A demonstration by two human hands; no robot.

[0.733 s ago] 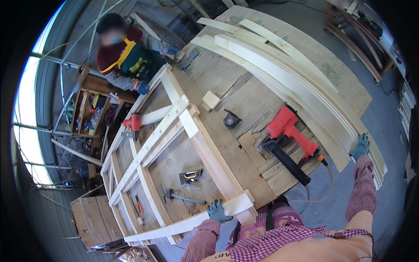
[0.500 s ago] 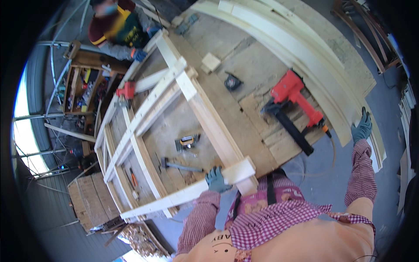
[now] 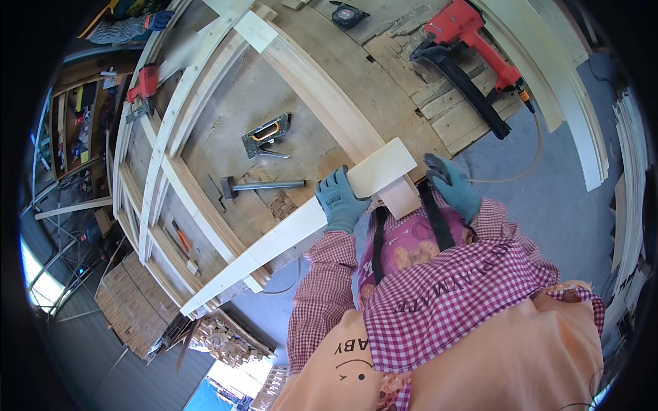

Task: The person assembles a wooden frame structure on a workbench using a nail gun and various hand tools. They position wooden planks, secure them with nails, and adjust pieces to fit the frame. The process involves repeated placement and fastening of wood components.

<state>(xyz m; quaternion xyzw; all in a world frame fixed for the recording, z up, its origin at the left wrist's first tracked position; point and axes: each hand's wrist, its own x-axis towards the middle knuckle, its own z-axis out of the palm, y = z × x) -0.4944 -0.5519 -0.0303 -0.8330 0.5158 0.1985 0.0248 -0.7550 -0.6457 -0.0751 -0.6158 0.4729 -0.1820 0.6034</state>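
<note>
My left hand [image 3: 339,200], in a blue-grey glove, grips a pale wooden board [image 3: 381,168], its fingers laid over the board's far edge. This board crosses the near end of a wooden frame [image 3: 329,103] made of several slats. Beside the board's right end is my right hand [image 3: 455,188], gloved alike. It looks empty, its fingers apart and slightly bent, not touching the board. A hammer [image 3: 271,185] lies on the worktable inside the frame, left of my left hand. Farther off is a manual staple gun [image 3: 266,135].
A large red nail gun [image 3: 473,44] with a hose lies at right on the worktable [image 3: 384,75]. Curved boards [image 3: 548,61] stand beyond it. A tape measure [image 3: 348,15] is at the far edge of view. A smaller red nailer [image 3: 144,83] rests on the frame, near a co-worker's gloved hand [image 3: 159,20].
My right hand has left the curved boards at the right and come in beside the board's end. My left hand stays on the board. The view has shifted nearer and lower.
</note>
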